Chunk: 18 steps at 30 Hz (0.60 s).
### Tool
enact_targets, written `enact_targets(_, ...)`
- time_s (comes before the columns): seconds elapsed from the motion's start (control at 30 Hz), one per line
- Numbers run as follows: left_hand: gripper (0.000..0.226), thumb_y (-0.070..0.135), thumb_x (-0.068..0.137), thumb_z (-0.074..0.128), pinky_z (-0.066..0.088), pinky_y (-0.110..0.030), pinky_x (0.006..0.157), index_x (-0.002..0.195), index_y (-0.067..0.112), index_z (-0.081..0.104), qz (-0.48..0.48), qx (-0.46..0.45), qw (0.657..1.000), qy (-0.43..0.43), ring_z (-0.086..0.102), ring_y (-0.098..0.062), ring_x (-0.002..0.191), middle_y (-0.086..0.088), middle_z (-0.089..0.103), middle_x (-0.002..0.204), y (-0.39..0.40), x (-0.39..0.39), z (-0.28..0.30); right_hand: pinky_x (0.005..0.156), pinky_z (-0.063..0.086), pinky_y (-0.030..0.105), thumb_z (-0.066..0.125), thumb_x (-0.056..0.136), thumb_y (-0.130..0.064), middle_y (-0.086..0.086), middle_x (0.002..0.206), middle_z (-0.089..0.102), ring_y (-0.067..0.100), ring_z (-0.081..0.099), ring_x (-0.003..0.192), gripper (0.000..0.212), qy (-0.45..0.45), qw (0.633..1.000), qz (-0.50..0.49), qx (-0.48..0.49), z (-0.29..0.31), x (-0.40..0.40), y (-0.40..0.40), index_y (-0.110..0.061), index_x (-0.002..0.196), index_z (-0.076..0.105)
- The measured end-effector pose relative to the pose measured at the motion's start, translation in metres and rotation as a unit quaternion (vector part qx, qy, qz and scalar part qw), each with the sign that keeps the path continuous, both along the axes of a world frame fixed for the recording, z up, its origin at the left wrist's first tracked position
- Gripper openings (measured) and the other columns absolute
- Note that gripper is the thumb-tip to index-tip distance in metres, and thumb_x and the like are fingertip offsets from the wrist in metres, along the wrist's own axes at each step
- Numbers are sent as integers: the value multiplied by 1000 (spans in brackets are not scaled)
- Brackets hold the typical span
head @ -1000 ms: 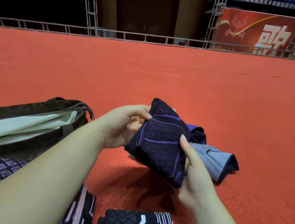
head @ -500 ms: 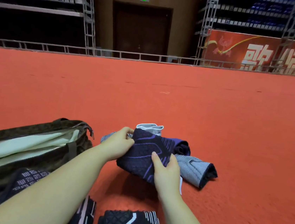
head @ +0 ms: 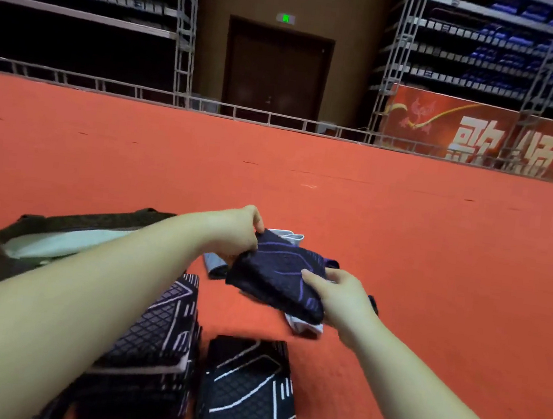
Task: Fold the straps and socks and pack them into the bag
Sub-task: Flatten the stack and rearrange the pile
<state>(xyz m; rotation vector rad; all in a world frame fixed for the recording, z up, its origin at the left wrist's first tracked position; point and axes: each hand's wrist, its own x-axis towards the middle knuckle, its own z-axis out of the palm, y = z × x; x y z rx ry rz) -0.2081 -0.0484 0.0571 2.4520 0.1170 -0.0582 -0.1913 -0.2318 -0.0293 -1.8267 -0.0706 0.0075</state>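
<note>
I hold a folded dark navy sock with purple lines (head: pixel 280 273) just above the red floor. My left hand (head: pixel 231 233) pinches its far upper corner and my right hand (head: pixel 341 297) grips its near right edge. Under and behind it lie grey-and-white socks (head: pixel 215 264), mostly hidden. The open olive bag (head: pixel 58 239) with a pale lining lies to the left, partly behind my left forearm. Two folded black patterned stacks sit near me: one (head: pixel 165 327) beside the bag, another (head: pixel 247 392) right of it.
Red carpet (head: pixel 436 244) stretches ahead and to the right. A low metal rail (head: pixel 278 120), scaffold towers, a dark door and a red banner (head: pixel 500 138) stand far off at the carpet's edge.
The dark sock has dropped from chest height to just above the floor pile. My view has tilted up and shifted, bringing the two folded stacks more into sight.
</note>
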Motion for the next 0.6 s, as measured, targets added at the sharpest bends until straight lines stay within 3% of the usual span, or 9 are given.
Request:
enact_targets(0.07,31,8,89,51,42,-24,49,116,22,47,-14,63,998,15,50,-19,59,-2,51,75,-1,-25,-13,68,54,25,67,85,-28,-1,91,73,13,69,81,22,6,998,16,-57,-7,-20,0,-15,102,69)
enact_targets(0.13,42,12,90,51,45,-24,69,129,26,47,-47,117,991,32,58,-18,85,-1,59,100,-3,-49,-29,60,49,18,68,85,-30,-4,87,69,10,66,78,25,0,995,26,-96,-13,-38,1,-18,106,63)
enact_targets(0.2,48,8,91,47,45,-27,86,137,24,44,-67,139,987,41,56,-22,108,-5,55,126,-6,-69,-41,61,45,19,69,85,-31,-5,83,66,12,65,82,41,-7,990,34,-137,-20,-51,-1,-18,121,55)
enact_targets(0.27,47,6,93,44,44,-32,95,138,20,44,-64,160,984,41,53,-27,117,-10,47,136,-11,-85,-57,71,45,22,69,84,-31,-2,91,67,15,64,94,54,-9,982,38,-186,-30,-59,-2,-14,131,49)
enact_targets(0.37,44,8,94,44,39,-37,103,137,14,44,-46,198,979,24,49,-29,122,-12,41,136,-17,-104,-83,88,46,29,71,82,-36,3,112,66,18,60,101,54,-25,971,42,-233,-47,-64,-1,-11,127,54)
enact_targets(0.43,42,6,92,43,40,-36,101,134,11,45,-36,222,974,2,50,-30,119,-12,43,132,-22,-110,-94,83,44,27,71,81,-36,2,113,66,20,60,104,57,-32,969,35,-243,-53,-69,0,-13,130,52)
enact_targets(0.5,41,4,90,41,40,-38,100,131,10,46,-23,254,967,-5,49,-31,118,-13,44,131,-29,-115,-99,69,39,23,70,82,-35,-3,96,64,18,61,95,56,-43,967,29,-250,-57,-73,0,-16,131,50)
enact_targets(0.6,44,7,92,41,34,-38,103,136,5,38,1,326,945,14,40,-32,127,-22,22,151,-40,-121,-102,54,34,14,68,83,-37,-14,72,50,11,52,79,56,-74,958,36,-274,-62,-78,-1,-20,132,48)
